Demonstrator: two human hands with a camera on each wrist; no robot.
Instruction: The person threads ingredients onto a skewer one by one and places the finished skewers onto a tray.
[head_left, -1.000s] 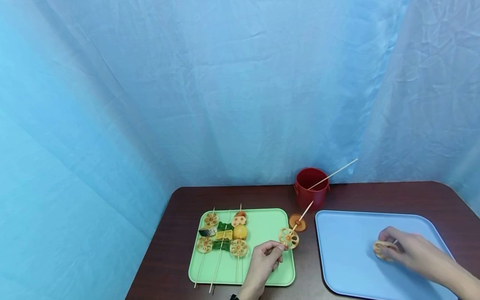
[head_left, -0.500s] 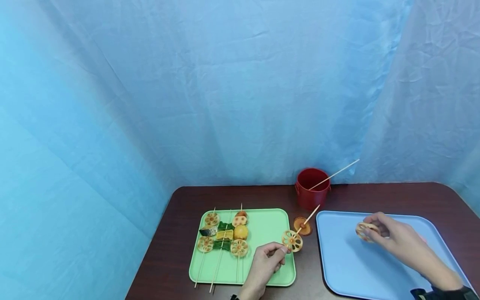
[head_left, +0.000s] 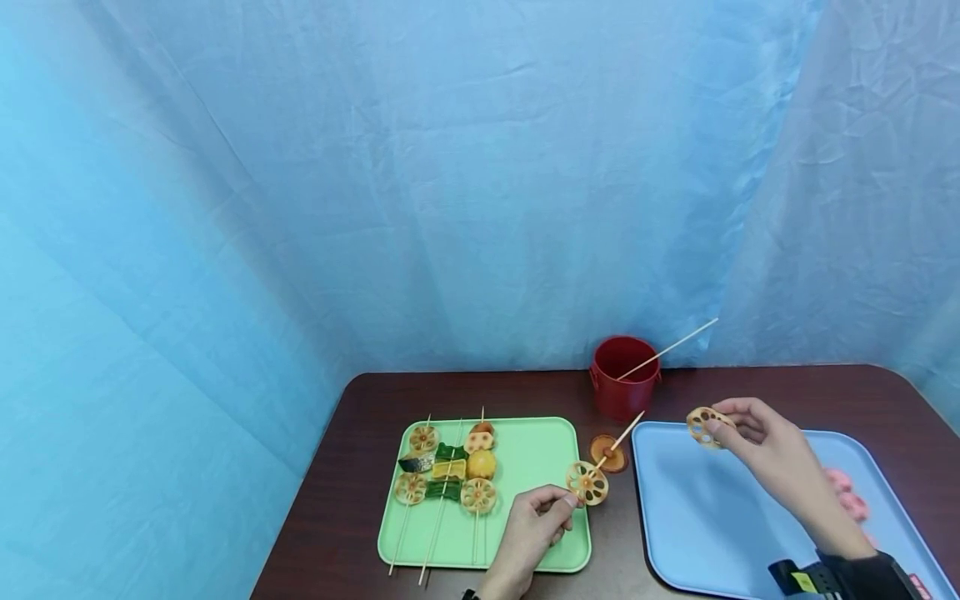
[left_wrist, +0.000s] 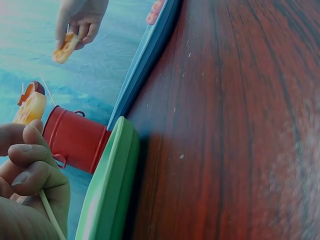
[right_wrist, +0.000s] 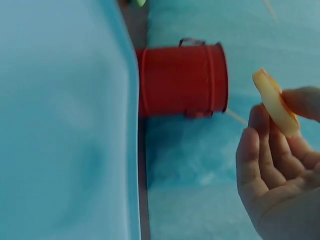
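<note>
My left hand (head_left: 531,533) pinches a bamboo skewer (head_left: 625,435) over the right edge of the green tray (head_left: 536,454). Threaded on it are a lotus root slice (head_left: 587,483), close to the fingertips, and a round brown slice (head_left: 609,453) nearer the pointed tip. In the left wrist view the skewer's lower end runs out below the curled fingers. My right hand (head_left: 776,454) holds another lotus root slice (head_left: 705,427) between thumb and fingers, raised above the far left part of the blue tray (head_left: 697,517). The right wrist view shows that slice (right_wrist: 275,104) edge-on.
Several loaded skewers lie on the green tray's left half, with lotus root slices (head_left: 477,496) and green and yellow pieces (head_left: 448,471). Behind the trays stands a red bucket (head_left: 624,392) with one bare skewer (head_left: 678,342) leaning out. Pink pieces (head_left: 851,496) lie on the blue tray.
My right hand has lifted the lotus root slice from the blue tray and carried it left and away from me, uncovering the pink pieces. The left hand and its skewer have shifted slightly right.
</note>
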